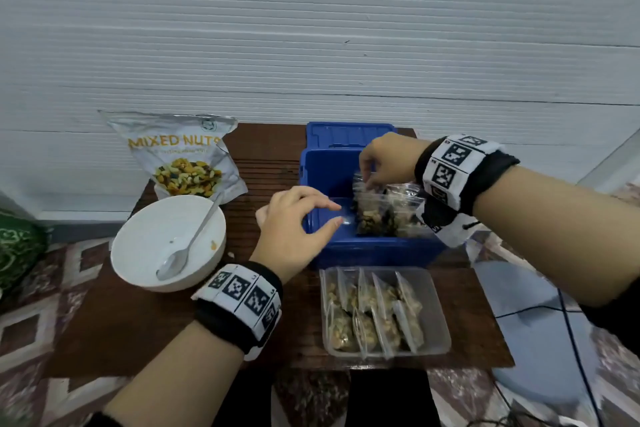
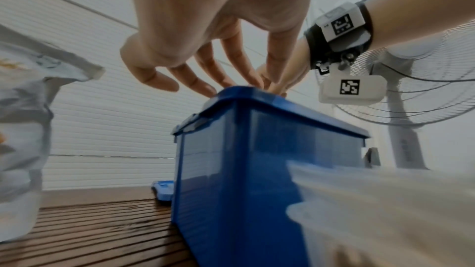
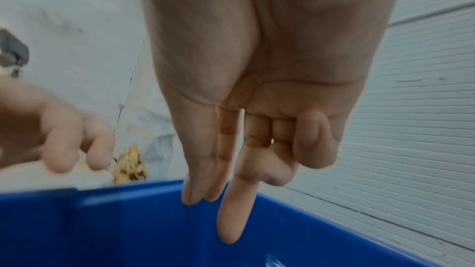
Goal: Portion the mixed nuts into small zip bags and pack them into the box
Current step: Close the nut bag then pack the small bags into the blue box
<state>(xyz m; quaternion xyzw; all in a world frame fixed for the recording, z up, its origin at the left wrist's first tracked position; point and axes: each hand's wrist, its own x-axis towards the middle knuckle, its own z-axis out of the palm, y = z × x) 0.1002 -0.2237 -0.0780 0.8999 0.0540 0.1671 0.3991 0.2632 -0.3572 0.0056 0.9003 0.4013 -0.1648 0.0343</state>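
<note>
The blue box point(image 1: 346, 248) stands open mid-table, with a few filled zip bags point(image 1: 375, 215) upright at its right side. My right hand point(image 1: 372, 172) reaches down into the box, its fingertips at the top edge of the leftmost bag. In the right wrist view that hand's point(image 3: 203, 198) thumb and index lie together and no bag shows between them. My left hand point(image 1: 311, 215) hovers at the box's front left corner. Its fingers are loosely spread and hold nothing, and in the left wrist view the left hand point(image 2: 205, 72) sits just above the box rim point(image 2: 244, 100).
A clear tray point(image 1: 441, 322) of several filled zip bags point(image 1: 374, 312) sits in front of the box. A white bowl point(image 1: 152, 236) with a spoon point(image 1: 194, 239) and the mixed nuts pouch point(image 1: 180, 156) stand to the left. The blue lid point(image 1: 349, 133) lies behind. A fan point(image 2: 411, 109) stands right.
</note>
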